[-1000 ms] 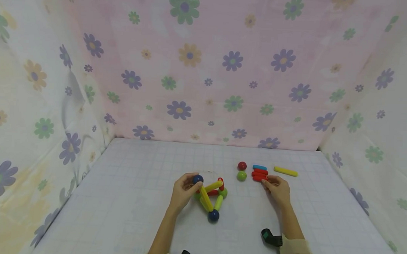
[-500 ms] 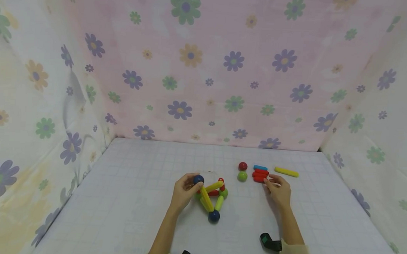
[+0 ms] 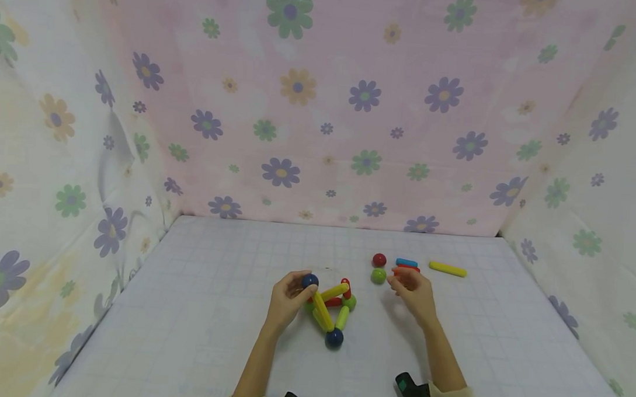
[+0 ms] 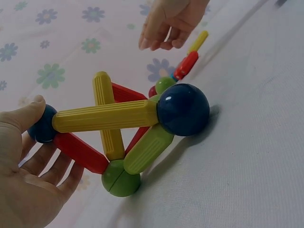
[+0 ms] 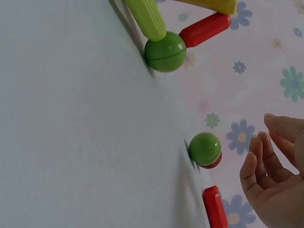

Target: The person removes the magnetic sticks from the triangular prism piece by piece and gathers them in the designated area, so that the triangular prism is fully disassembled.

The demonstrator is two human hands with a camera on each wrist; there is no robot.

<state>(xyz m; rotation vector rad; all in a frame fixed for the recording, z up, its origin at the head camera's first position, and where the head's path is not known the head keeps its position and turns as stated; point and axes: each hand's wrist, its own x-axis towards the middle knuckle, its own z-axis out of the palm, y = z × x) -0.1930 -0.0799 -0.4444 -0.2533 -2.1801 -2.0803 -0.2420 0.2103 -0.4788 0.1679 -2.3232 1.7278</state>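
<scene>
My left hand (image 3: 288, 299) pinches a dark blue ball (image 4: 43, 124) at the raised end of a magnetic stick-and-ball frame. A yellow rod (image 4: 104, 116) joins that ball to a second blue ball (image 4: 183, 109) low on the table. Red, yellow and light green rods and green balls (image 4: 121, 178) form the rest of the frame. My right hand (image 3: 415, 295), fingers loosely bent and holding nothing visible, hovers right of the frame. In the head view it partly covers the red rods (image 3: 411, 268); the right wrist view shows a red rod (image 5: 216, 207) below it.
A loose green ball (image 3: 378, 275) and a red ball (image 3: 379, 259) lie beyond the frame. A blue rod (image 3: 407, 262) lies by the red rods, and a yellow rod (image 3: 447, 269) lies farther right. Flowered cloth (image 3: 320, 122) walls the table's back and sides.
My right hand has left the red rods and moved left, toward the green ball, with nothing seen in it. My left hand and the frame have stayed put.
</scene>
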